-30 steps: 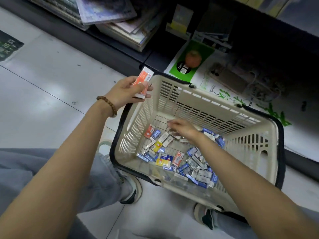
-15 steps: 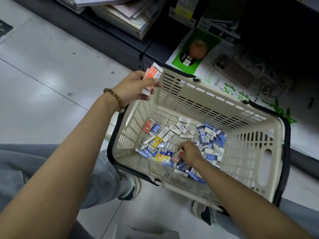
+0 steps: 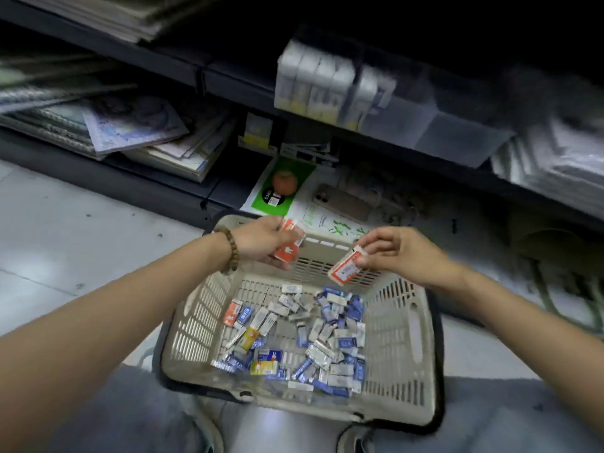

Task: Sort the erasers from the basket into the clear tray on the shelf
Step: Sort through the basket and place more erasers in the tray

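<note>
Erasers (image 3: 294, 335) in blue, white, grey, yellow and orange wrappers lay loose and jumbled across the bottom of a beige slatted basket (image 3: 421, 338) on the tiled floor (image 3: 65, 240), between the person's knees. They pointed every way, most lying flat, with the thickest heap toward the basket's right side.

Above the far rim, the left hand (image 3: 261, 240), a bead bracelet (image 3: 230, 253) at its wrist, had its grip clamped on orange erasers (image 3: 289, 248). How many it held could not be told. Their long axis ran roughly up and down in the view, leaning a little to the right.

The right hand (image 3: 395, 253) was level with it and just apart, its grip pinched by thumb and fingertips on one end of an orange-and-white eraser (image 3: 344, 269). That eraser's long axis ran on a slant, the free end pointing down and left toward the basket and the other hand.

Beyond and above both hands, a clear tray (image 3: 441, 125) sat on the dark shelf (image 3: 228, 83), with a row of white-and-yellow boxes (image 3: 313, 83) standing upright at its left end. The view there was blurred.

On the lowest shelf lay a phone (image 3: 343, 202), a green card (image 3: 281, 188) showing an orange fruit, and stacked notebooks (image 3: 130, 125) to the left.
</note>
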`<state>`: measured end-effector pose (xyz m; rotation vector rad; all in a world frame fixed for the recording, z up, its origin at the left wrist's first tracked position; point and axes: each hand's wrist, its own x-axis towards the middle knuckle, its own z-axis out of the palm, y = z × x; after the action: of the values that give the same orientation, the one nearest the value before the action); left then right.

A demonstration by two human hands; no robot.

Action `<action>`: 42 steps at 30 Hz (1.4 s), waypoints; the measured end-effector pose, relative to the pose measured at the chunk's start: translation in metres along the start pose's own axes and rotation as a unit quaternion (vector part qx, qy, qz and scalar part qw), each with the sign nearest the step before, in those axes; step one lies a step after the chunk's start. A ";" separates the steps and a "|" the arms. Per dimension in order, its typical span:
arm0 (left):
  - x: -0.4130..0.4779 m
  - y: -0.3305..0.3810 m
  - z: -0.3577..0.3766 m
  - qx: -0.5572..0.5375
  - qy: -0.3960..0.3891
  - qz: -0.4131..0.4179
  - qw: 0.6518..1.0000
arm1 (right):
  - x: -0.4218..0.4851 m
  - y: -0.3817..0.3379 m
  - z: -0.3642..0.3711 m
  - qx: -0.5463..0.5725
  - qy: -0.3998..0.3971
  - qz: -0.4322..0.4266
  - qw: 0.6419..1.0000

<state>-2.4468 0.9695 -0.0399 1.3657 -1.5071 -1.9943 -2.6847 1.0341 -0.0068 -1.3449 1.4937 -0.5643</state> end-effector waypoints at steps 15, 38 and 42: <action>-0.027 0.095 0.054 -0.035 -0.131 0.108 0.985 | -0.031 -0.068 -0.021 0.152 0.165 -0.123 0.967; -0.016 0.119 0.045 -0.040 0.027 0.343 0.938 | -0.025 -0.075 -0.030 0.277 0.114 -0.186 0.936; -0.016 0.119 0.046 -0.054 0.038 0.347 0.935 | -0.018 -0.071 -0.024 0.323 0.140 -0.172 0.920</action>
<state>-2.5112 0.9592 0.0716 0.7016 -1.5309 -1.5209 -2.6759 1.0252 0.0698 -1.0182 1.1240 -1.3906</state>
